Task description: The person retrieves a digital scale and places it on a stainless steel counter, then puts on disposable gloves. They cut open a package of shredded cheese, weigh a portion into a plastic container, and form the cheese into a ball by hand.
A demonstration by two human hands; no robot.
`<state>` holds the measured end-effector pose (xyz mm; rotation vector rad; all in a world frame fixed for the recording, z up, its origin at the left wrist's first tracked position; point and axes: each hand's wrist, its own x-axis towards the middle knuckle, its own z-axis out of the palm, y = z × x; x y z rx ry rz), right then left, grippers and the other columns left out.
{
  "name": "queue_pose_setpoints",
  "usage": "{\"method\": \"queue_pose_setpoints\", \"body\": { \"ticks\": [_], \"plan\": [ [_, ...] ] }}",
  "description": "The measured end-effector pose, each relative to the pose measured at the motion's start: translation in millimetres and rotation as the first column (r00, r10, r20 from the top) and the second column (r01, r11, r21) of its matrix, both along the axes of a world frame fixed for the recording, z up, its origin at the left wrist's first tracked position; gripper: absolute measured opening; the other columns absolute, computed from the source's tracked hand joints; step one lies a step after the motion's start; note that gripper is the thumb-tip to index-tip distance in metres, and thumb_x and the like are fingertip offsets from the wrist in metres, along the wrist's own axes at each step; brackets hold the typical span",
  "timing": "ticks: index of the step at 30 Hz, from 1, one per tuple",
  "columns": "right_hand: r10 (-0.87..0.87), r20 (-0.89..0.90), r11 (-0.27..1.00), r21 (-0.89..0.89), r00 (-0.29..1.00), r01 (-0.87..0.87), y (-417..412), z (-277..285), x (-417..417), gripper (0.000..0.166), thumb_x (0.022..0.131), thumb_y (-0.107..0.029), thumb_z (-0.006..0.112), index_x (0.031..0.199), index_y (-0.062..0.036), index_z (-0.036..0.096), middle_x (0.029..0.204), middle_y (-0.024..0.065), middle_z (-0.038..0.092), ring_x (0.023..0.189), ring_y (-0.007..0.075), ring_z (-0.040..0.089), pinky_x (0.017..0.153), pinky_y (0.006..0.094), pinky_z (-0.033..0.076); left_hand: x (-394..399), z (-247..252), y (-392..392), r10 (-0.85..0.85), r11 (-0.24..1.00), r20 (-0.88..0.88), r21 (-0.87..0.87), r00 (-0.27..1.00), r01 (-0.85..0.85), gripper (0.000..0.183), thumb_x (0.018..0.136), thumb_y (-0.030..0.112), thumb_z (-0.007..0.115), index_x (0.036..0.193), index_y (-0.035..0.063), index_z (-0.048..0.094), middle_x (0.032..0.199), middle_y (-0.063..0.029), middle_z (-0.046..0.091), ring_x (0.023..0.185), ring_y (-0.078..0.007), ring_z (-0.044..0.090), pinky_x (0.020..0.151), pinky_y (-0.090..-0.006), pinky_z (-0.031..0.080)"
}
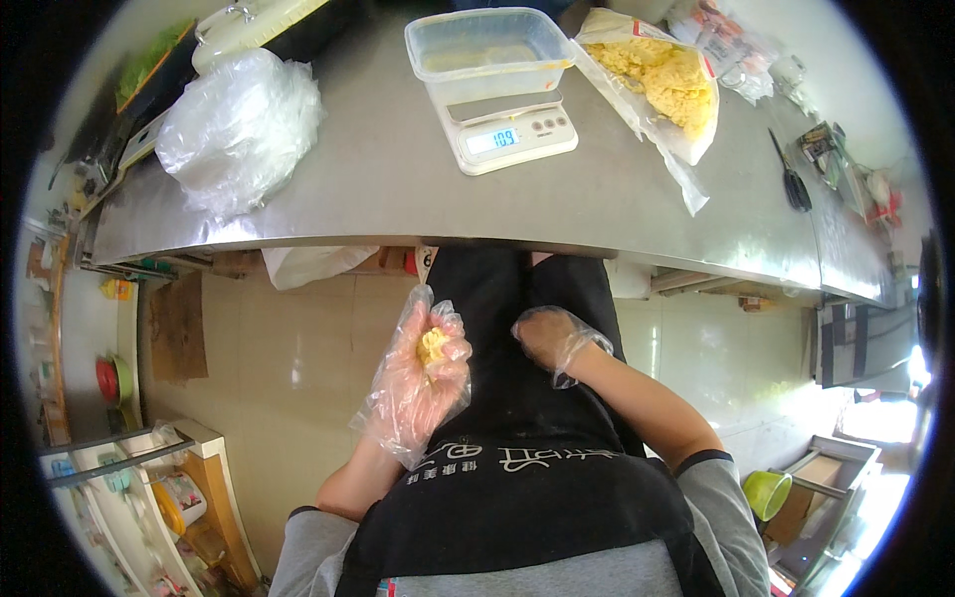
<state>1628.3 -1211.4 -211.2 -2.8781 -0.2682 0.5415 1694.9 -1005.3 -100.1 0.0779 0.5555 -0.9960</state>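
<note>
My left hand (419, 373), in a clear plastic glove, is palm up with its fingers curled around a small lump of yellow crumbly food (433, 346). Over the black apron (515, 418), my right hand (550, 337) is curled with its back towards me, also gloved; its palm is hidden. Beyond both hands, a white digital kitchen scale (515, 142) stands on the steel table (373, 201) with its display lit. A clear plastic container (489, 78) rests on its platform, smeared inside. To the right, an open plastic bag (686, 145) holds more yellow crumbly mass (664, 74).
A heap of clear plastic bags (242, 130) lies on the table's left. A black-handled tool (795, 183) and packaged goods (727, 48) are at the right. Shelving (142, 515) stands lower left. A green bucket (767, 495) is at lower right.
</note>
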Motion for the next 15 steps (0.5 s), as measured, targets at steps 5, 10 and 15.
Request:
{"method": "queue_pose_setpoints", "body": {
  "ticks": [5, 10, 15],
  "plan": [
    [-0.068, -0.044, 0.965, 0.249, 0.997, 0.077, -26, 9, 6, 0.015, 0.076, -0.013, 0.057, 0.085, -0.0042, 0.066, 0.083, 0.0157, 0.066, 0.077, 0.0316, 0.064, 0.069, 0.0391, 0.051, 0, -3, 2, 0.001, 0.999, 0.009, 0.036, 1.0, -0.001, 0.025, 0.095, 0.031, 0.054, 0.09, 0.006, 0.053, 0.083, -0.0073, 0.055, 0.07, -0.0155, 0.052, 0.052, -0.0228, 0.046],
    [-0.161, -0.148, 0.914, 0.35, 0.976, 0.204, -36, 30, 2, 0.02, 0.077, -0.015, 0.058, 0.092, -0.0062, 0.067, 0.088, 0.0145, 0.067, 0.083, 0.0312, 0.063, 0.076, 0.0394, 0.049, -3, -11, 2, -0.016, 0.997, 0.001, 0.079, 1.0, 0.016, 0.023, 0.094, 0.029, 0.055, 0.091, 0.006, 0.053, 0.084, -0.0091, 0.056, 0.072, -0.017, 0.055, 0.055, -0.0243, 0.049],
    [-0.108, 0.004, 0.994, 0.02, 0.994, 0.107, -10, -1, -1, 0.016, 0.081, -0.011, 0.055, 0.085, -0.004, 0.068, 0.09, 0.0156, 0.067, 0.086, 0.0305, 0.065, 0.078, 0.0381, 0.051, -9, -12, -4, -0.033, 0.997, -0.033, 0.069, 0.999, 0.035, 0.022, 0.094, 0.028, 0.054, 0.091, 0.0064, 0.053, 0.086, -0.01, 0.056, 0.072, -0.0176, 0.055, 0.056, -0.0257, 0.05]
  ]
}}
